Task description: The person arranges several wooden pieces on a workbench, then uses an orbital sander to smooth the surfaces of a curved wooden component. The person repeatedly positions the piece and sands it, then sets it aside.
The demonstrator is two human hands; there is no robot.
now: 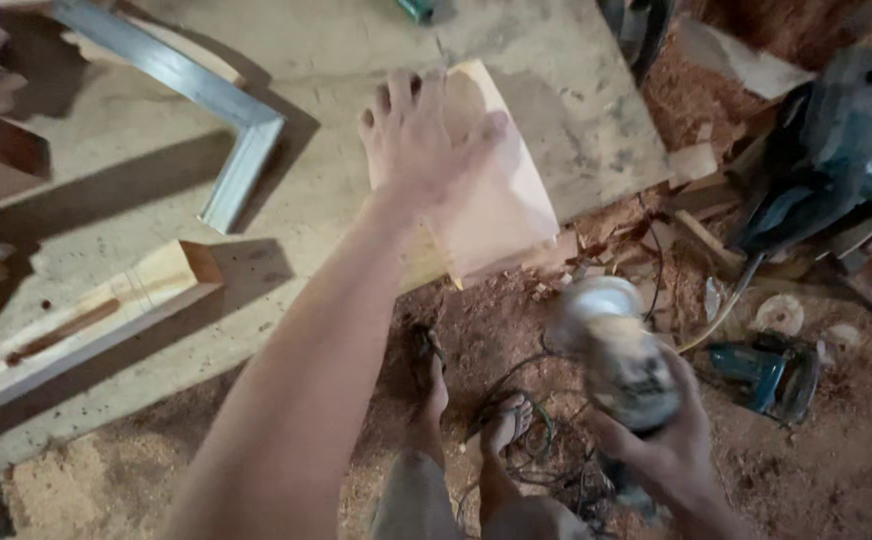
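Here left hand lies flat, fingers spread, on pale wood board at bench edge; right hand clamped on blurred sander.

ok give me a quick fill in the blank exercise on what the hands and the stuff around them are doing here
1. The left hand lies flat on a pale ____ block at the workbench edge.
2. The right hand holds a blurred grey power ____ below the bench.
3. The angled grey ____ bar lies left of the block.
4. The floor is covered in reddish ____.

Missing words: wooden; tool; metal; sawdust
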